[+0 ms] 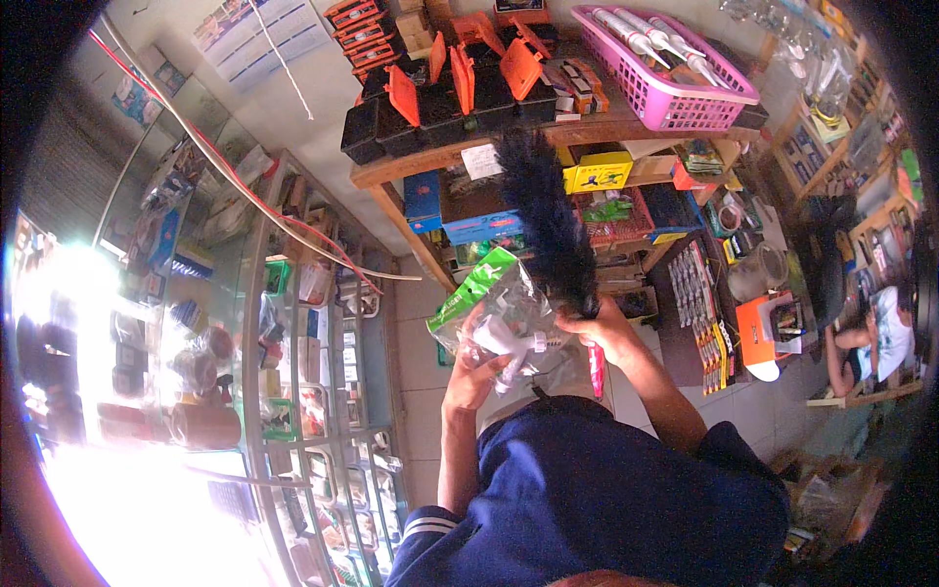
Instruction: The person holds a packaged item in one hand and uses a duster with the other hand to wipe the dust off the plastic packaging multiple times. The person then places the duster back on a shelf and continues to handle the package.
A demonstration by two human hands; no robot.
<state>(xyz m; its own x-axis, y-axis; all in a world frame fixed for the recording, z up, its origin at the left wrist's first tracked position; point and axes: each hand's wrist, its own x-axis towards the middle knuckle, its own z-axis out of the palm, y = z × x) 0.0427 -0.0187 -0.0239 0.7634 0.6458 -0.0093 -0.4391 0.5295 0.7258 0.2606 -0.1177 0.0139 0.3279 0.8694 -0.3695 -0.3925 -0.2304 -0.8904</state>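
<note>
The wooden shelf (509, 137) of boxes fills twelve o'clock. Below it, the duster (550, 230) rises from the right hand (608, 331), fingers clenched on its handle. At nine o'clock of that, the left hand (476, 370) grips the bag (504, 318); it looks light, crinkly, slippery, best pinched at its edge.

pink basket (675, 98), glass display case (293, 391), wooden shelf (489, 157)

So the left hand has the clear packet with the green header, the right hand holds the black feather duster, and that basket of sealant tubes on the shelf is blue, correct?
Not quite: the basket holding the sealant tubes is pink, not blue, as the head view shows. The rest stands: the left hand holds the clear packet with the green header, and the right hand holds the black feather duster.
</note>
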